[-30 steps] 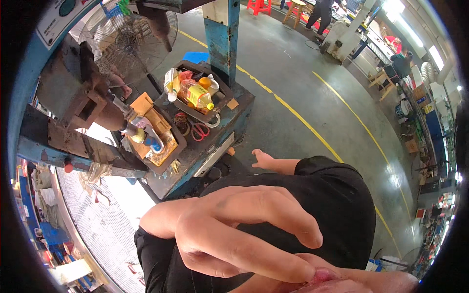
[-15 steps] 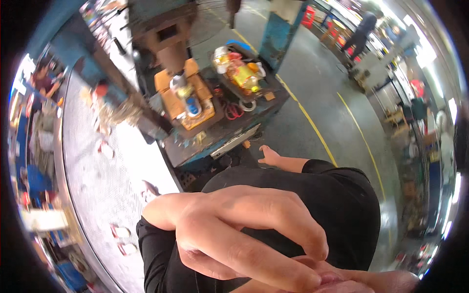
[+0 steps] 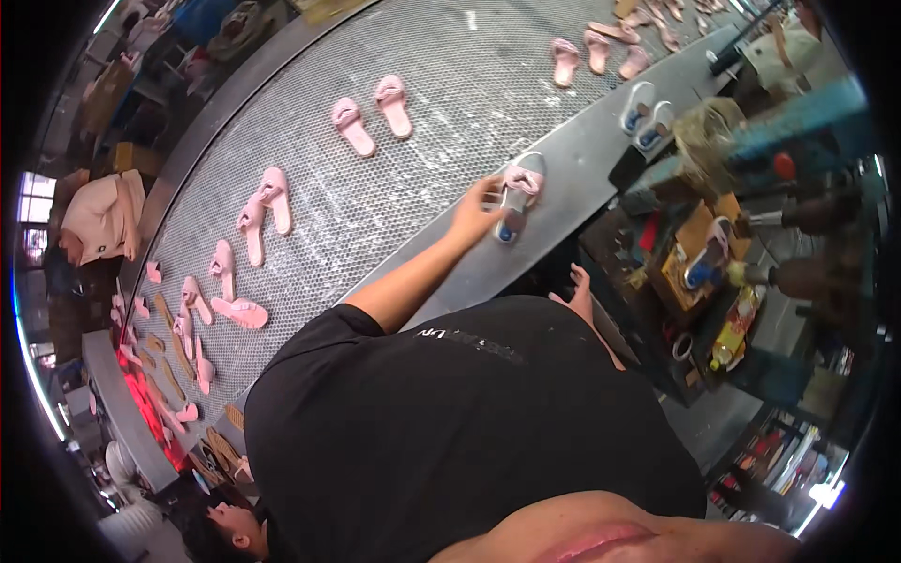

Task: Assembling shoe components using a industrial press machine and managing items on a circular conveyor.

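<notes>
Left hand [image 3: 479, 214] is seemingly pinching a strapped last [image 3: 519, 190], right hand [image 3: 583, 295] is hanging spread, and two lasts [image 3: 638, 105] are lying strapless.

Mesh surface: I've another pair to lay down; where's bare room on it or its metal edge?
The mesh surface is bare between the upper middle sandal pair and upper right sandals; the metal edge, between the sandal at the left hand and the white forms. Crowded: lower left, far upper right.
</notes>
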The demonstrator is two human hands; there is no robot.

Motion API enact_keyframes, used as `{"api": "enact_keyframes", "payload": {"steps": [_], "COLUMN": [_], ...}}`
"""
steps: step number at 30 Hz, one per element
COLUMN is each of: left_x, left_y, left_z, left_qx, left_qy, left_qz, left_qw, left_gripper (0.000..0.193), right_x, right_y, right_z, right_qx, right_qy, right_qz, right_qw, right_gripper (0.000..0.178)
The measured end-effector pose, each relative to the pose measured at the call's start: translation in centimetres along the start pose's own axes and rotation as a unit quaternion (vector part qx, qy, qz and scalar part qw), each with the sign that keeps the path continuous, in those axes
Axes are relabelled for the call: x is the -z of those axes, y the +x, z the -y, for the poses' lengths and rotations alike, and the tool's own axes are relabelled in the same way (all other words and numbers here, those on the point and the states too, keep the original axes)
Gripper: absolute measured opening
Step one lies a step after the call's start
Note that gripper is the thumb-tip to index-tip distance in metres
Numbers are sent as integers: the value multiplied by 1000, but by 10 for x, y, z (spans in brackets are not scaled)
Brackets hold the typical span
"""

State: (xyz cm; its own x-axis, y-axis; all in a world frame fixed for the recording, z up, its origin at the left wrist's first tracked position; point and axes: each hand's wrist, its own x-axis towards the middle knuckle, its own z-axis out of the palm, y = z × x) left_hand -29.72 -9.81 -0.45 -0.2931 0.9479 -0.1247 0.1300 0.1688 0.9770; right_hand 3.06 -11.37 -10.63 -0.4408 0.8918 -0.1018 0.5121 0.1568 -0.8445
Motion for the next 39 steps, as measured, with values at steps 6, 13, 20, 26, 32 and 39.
{"api": "enact_keyframes", "payload": {"steps": [6,13,20,26,32,39], "left_x": [166,258,262,245,41,-35], "left_y": [74,163,153,83,-37,74], "left_z": [136,162,179,182,14,14], "left_qx": [86,265,230,111,295,176], "left_qy": [284,418,309,-604,-588,-591], "left_qz": [-242,-329,-362,-235,148,144], "left_qw": [924,804,849,753,739,774], "left_gripper": [81,112,90,25,46,36], "right_x": [-66,-115,-83,-38,-4,45], "right_y": [78,124,122,81,81,53], "right_z": [98,104,96,131,151,197], "right_qx": [43,66,7,-7,-6,142], "right_qy": [-66,-142,-28,-23,47,121], "right_qz": [55,-40,8,-69,-191,-71], "right_qw": [995,987,1000,997,980,980], "right_gripper": [103,95,88,78,71,51]}}
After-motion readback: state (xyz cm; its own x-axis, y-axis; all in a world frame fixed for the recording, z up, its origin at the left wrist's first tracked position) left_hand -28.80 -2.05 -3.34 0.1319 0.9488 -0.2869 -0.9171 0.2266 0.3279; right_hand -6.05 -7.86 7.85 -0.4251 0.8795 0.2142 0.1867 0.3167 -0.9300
